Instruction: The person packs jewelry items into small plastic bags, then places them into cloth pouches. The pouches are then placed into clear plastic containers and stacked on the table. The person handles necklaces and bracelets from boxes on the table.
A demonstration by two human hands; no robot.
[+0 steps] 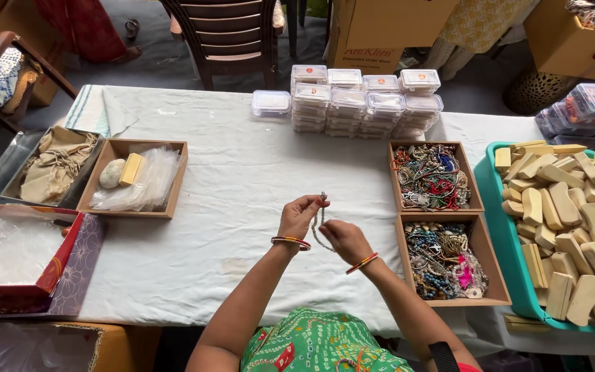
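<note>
Two hands over the white cloth (242, 207), seen from the head camera. Left hand (300, 215) pinched shut on the top of a bead string (321, 222), lifted clear of the cloth. Right hand (344, 240) closed on its lower loop. Two boxes (399, 207) of tangled beads just right of the hands; teal tub (492, 207) of wooden blocks (573, 220) beyond; stacked clear tubs (363, 103) at the far edge. Likely risks: a slack pinch dropping the string, a hard pull snapping it and scattering beads, or the loop snagging on a bangle (291, 241).
</note>
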